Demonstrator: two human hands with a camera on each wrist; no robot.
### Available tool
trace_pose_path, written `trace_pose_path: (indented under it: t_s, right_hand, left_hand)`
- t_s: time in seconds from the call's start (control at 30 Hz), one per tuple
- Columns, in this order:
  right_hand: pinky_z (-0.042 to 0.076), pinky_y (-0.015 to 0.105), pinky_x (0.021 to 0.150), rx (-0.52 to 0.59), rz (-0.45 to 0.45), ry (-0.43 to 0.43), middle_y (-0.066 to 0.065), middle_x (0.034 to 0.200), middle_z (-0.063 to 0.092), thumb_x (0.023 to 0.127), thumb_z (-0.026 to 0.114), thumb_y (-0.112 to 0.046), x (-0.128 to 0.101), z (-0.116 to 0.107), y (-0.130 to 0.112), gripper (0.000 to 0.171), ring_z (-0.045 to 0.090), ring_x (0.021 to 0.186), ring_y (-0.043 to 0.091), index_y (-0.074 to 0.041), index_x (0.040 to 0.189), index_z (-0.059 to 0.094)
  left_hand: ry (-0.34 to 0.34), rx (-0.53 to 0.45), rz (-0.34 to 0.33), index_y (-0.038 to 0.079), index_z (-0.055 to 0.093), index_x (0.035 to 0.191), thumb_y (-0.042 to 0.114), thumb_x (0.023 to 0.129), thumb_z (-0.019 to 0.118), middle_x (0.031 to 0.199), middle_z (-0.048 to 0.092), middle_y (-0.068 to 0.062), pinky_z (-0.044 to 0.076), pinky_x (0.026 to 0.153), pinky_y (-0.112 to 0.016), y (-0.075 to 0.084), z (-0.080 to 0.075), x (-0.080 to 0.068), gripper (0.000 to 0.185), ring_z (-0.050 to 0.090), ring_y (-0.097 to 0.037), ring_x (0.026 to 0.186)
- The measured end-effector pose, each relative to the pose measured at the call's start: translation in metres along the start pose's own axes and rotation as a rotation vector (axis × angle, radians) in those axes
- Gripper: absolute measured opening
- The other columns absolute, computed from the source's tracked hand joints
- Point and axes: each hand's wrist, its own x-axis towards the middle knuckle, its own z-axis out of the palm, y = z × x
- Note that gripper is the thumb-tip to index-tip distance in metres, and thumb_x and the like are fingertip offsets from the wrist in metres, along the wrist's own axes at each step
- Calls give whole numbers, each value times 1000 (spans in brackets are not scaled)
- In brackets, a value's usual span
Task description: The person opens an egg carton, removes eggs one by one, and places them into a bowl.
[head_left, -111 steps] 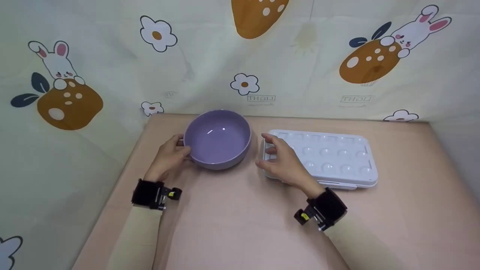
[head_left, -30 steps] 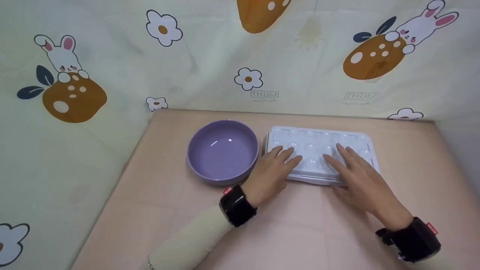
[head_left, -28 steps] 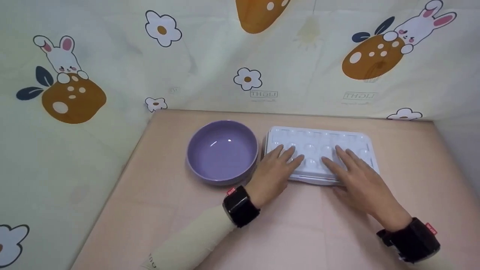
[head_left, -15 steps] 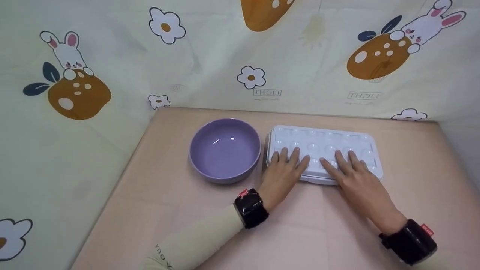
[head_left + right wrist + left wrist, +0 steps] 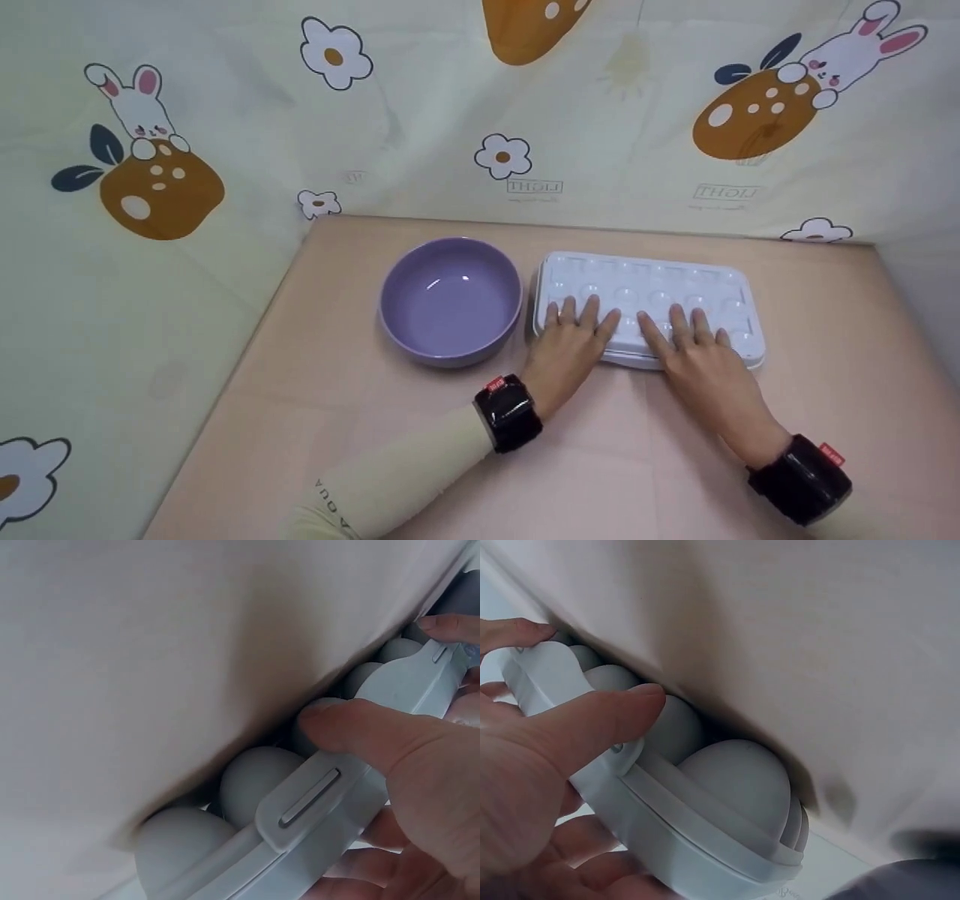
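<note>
Both hands are on the white egg box (image 5: 651, 307) now, left hand (image 5: 571, 346) at its near-left end and right hand (image 5: 694, 356) toward the near-right, fingers spread flat over the dimpled lid. The wrist views show each thumb hooked under the near rim, right thumb (image 5: 360, 736) just beside the front latch (image 5: 309, 797), so they've got hold of the box between fingers and thumbs. Looks to me like the opening step, lid not yet up. Next move probably needs the thumbs to pop that latch and lift the near edge while the base stays down on the desk (image 5: 420, 450). Versus a few seconds back: the left hand was gripping the purple bowl (image 5: 450, 300) and only the right was on the box; the bowl now sits free, just left of the box, slightly nearer than then, and both hands have slid back toward the near rim.
</note>
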Motion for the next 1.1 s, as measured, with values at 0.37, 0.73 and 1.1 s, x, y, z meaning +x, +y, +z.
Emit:
trace_pose_path:
  t_s: [0.37, 0.73, 1.1]
  right_hand:
    - [54, 60, 71, -58, 11, 21, 36, 121, 56, 95, 31, -1, 4, 1, -5, 51, 59, 106, 50, -8, 141, 51]
    - [54, 61, 68, -75, 15, 32, 38, 119, 56, 94, 30, -1, 4, 5, -5, 51, 60, 103, 51, -6, 140, 52]
    - [53, 61, 66, -88, 18, 46, 37, 118, 57, 95, 30, -3, 4, 8, -7, 49, 60, 103, 51, -5, 139, 53]
  left_hand:
    - [56, 112, -9, 19, 43, 147, 15, 99, 52, 140, 54, -12, 50, 95, -48, 7, 5, 1, 50, 60, -32, 118]
    - [50, 95, -4, 18, 43, 148, 16, 99, 52, 140, 54, -13, 49, 96, -50, 8, 6, 2, 49, 60, -33, 118]
    - [42, 80, -8, 19, 43, 148, 16, 100, 50, 141, 54, -13, 49, 95, -51, 7, 5, 3, 49, 60, -33, 118]
